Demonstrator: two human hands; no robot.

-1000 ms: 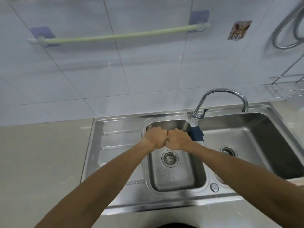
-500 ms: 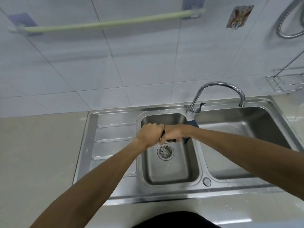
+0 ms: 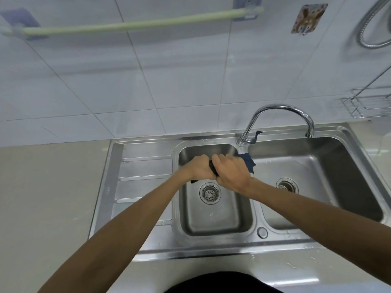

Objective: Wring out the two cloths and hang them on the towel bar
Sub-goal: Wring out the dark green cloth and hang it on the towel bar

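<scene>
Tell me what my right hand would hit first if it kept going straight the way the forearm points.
Most likely the left hand: the right hand points up and leftward and already presses against it, both closed on the dark cloth. Past that lies the small basin's back wall, though depth is hard to judge.

Single head view, angled down at sink point(image 3: 211, 248), close, edges perhaps distorted

Both bare forearms are reaching forward and converging toward the middle, the left one coming from the lower left and the right one from the lower right. The left hand point(image 3: 200, 167) is curling into a fist, knuckles up. The right hand point(image 3: 231, 171) is pressing right against it, back of the hand facing up and fingers point(image 3: 220, 160) wrapping downward. Both fists are clenching one dark cloth point(image 3: 247, 161).
</scene>
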